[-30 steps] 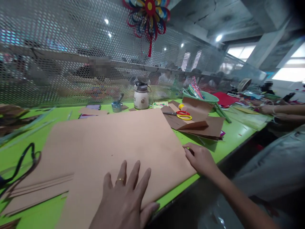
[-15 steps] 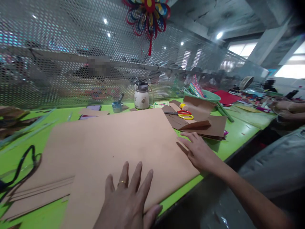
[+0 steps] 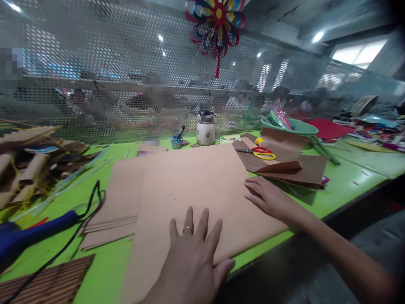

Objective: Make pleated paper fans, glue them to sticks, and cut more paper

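Note:
A large sheet of light brown kraft paper (image 3: 190,177) lies across the green table. My left hand (image 3: 193,253), with a ring on one finger, rests spread and palm down on its near part. My right hand (image 3: 268,200) lies flat on the sheet's right edge, its fingers stretched out to the left. Neither hand grips anything. Under the sheet's left side, more brown sheets (image 3: 114,226) stick out in layers. Scissors with red and yellow handles (image 3: 264,153) lie beyond my right hand on darker brown paper pieces (image 3: 311,166).
At the back stand a white bottle (image 3: 205,131) and a small blue jar (image 3: 176,142). A green basket (image 3: 303,126) sits back right. To the left are a blue-handled tool (image 3: 47,230) with a black cord, corrugated cardboard (image 3: 53,280) and piled cardboard scraps (image 3: 28,169). Perforated metal screen (image 3: 126,93) runs behind.
The view has turned left, showing more of the blue-handled tool and scraps. My right hand has moved slightly inward over the sheet's edge. My left hand stays spread on the paper.

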Motion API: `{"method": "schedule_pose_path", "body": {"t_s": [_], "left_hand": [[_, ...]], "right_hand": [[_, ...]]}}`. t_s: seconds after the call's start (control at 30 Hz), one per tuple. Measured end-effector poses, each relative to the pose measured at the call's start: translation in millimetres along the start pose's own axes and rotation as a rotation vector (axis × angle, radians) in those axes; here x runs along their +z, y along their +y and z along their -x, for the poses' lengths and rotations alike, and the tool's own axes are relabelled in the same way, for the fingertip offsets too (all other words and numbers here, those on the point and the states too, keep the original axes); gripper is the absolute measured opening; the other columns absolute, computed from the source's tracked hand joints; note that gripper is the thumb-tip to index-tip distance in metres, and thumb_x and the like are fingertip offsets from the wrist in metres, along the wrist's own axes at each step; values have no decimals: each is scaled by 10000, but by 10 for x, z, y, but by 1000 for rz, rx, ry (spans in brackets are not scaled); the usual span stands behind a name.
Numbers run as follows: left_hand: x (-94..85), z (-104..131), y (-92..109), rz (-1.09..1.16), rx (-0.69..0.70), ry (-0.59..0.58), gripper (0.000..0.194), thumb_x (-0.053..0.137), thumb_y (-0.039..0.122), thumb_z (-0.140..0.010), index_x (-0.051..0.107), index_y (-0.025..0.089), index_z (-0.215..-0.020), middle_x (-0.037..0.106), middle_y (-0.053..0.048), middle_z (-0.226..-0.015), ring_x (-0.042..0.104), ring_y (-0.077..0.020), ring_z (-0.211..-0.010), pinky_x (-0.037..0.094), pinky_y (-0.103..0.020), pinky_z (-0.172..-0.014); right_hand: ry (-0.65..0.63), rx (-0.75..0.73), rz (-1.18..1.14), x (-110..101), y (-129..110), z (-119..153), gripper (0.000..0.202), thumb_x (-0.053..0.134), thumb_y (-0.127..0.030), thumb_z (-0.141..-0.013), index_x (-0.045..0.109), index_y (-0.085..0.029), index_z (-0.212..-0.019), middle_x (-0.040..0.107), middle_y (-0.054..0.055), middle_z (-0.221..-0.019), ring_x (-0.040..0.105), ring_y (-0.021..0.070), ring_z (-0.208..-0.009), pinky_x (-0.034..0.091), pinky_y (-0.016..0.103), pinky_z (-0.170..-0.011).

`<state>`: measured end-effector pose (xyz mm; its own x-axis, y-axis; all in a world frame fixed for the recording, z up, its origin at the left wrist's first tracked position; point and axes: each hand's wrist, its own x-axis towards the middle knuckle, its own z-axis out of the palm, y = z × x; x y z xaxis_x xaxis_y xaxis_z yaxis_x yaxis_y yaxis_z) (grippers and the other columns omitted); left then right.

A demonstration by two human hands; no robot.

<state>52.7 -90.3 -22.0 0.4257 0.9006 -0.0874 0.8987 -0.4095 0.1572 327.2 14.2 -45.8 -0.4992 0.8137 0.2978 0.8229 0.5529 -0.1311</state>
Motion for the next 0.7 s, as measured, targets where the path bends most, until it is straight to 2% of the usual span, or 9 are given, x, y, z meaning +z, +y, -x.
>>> {"method": "schedule_pose_path", "body": {"t_s": [0.23, 0.53, 0.7], "left_hand": [[-31, -3, 15, -12, -26, -19, 614, 496, 517, -850, 446, 316, -1428, 323, -126, -1541, 201, -513, -1389, 178, -798, -993], [-47, -21, 8, -41, -15, -11, 592, 505, 508, -848, 471, 323, -1409, 362, -121, -1523, 242, -501, -1384, 231, -774, -992], [-28, -26, -9, -42, -6, 7, 584, 506, 503, -846, 486, 319, -1400, 372, -131, -1514, 259, -513, -1372, 232, -778, -982]], "right_hand": [[71, 88, -18, 59, 207, 85, 330, 511, -338, -936, 655, -128, -1148, 645, 165, -1211, 571, 289, -1154, 464, 497, -1001], [245, 148, -218, 92, 361, 141, 294, 451, -239, -919, 690, -182, -1080, 705, 121, -1113, 638, 244, -1069, 511, 444, -946], [245, 91, -179, 129, 375, 152, 306, 429, -175, -911, 710, -186, -1032, 703, 120, -1089, 627, 245, -1047, 512, 444, -926]]}}
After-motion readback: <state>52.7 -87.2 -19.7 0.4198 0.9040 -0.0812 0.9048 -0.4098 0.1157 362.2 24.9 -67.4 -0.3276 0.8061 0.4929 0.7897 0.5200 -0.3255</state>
